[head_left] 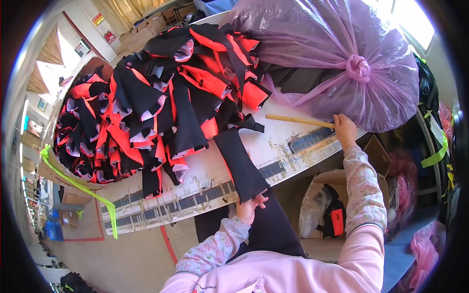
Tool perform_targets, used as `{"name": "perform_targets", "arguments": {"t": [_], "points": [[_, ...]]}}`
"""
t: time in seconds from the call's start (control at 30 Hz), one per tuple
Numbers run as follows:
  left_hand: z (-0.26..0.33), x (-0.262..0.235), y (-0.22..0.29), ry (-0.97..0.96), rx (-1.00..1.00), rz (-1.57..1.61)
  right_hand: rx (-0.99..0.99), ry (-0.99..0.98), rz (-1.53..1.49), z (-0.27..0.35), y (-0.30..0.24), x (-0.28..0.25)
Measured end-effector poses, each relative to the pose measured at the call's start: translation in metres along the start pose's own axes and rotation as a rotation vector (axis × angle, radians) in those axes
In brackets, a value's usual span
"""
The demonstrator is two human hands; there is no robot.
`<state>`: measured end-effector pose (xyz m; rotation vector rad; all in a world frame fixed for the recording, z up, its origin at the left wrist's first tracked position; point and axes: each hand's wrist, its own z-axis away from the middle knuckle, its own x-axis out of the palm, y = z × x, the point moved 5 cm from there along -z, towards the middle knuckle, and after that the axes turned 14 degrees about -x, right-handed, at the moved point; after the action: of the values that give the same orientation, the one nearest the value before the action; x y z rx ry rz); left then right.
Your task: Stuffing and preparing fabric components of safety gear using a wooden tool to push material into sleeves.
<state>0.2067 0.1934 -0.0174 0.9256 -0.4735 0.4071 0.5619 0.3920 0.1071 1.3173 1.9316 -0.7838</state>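
My left hand (248,209) pinches a black cloth piece (240,163) at the table's (267,146) near edge. My right hand (345,131) grips a thin wooden stick (298,120) over the table's right side; farther back on the table sits a knotted purple plastic bag (391,95).

Bright daylight | upper-right window (414,22) blown out | sheen on purple bag (337,56) | edges curved, corners black
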Motion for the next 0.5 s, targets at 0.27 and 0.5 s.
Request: {"name": "perform_targets", "arguments": {"t": [0.27, 0.5], "points": [[0.002, 0.004, 0.0, -0.023, -0.026, -0.042, 0.221, 0.314, -0.365, -0.088, -0.046, 0.064], [0.002, 0.002, 0.0, -0.062, -0.004, -0.068, 0.837, -0.224, -0.689, -0.11, -0.021, 0.124]]}}
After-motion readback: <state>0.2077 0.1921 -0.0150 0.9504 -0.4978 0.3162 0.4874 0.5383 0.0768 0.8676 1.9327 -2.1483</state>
